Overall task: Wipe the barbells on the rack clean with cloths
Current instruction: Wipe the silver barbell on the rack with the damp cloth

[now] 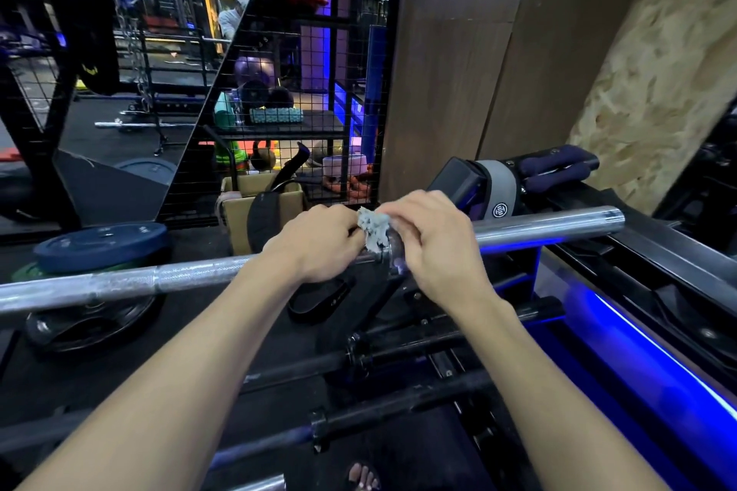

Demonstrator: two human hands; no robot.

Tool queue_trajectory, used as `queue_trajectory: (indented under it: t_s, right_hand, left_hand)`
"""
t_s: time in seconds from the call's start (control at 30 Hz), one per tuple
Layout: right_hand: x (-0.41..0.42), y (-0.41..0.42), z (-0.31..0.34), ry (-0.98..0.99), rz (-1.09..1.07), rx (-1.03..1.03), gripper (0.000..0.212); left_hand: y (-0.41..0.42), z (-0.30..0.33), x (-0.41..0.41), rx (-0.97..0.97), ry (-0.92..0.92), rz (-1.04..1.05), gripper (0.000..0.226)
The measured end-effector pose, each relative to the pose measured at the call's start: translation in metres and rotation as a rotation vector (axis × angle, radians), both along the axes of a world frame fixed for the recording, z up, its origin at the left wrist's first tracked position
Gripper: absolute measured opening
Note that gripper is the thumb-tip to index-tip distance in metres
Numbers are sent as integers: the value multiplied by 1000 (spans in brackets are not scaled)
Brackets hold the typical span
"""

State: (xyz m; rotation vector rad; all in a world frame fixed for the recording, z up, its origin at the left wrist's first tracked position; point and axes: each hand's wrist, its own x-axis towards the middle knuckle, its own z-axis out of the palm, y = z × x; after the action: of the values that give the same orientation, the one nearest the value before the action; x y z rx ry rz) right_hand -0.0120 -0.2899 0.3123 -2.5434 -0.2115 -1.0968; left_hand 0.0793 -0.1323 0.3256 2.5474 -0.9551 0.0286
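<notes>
A chrome barbell lies across the top of a black rack, running from lower left to upper right. A crumpled grey-blue cloth sits on the bar at its collar, where shaft meets sleeve. My left hand pinches the cloth's left side with curled fingers. My right hand curls over the bar and the cloth's right side. Two darker barbells lie on lower rungs beneath my forearms.
Weight plates are stacked on the floor at left. A cardboard box with a black bag stands behind the bar before a wire mesh cage. A blue-lit machine runs along the right. Wooden panels rise behind.
</notes>
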Motion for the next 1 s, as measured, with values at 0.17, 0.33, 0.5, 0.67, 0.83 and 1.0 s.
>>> queue_trajectory:
  t_s: [0.17,0.33,0.5,0.67,0.83,1.0]
  right_hand:
    - [-31,8,-28,-102,-24,41,24]
    - [-62,13,-61,-36,60,88,23]
    - [-64,-1,-22,-142,-46,237,23]
    - [-28,-9,7,-99,-46,169,20]
    - [-23,3,-24,-115,-28,10,21]
    - [-37,8,-35,-134,-34,-45,27]
  left_hand:
    - [1,2,2,-7,18,-86,31]
    - [2,0,3,-10,-18,-79,33]
    - [5,-11,2,-132,-174,-82,34]
    - [9,-16,2,-173,-287,-145,30]
    - [8,-12,2,-193,-254,-127,33]
    - [6,-12,-3,-237,-242,-139,33]
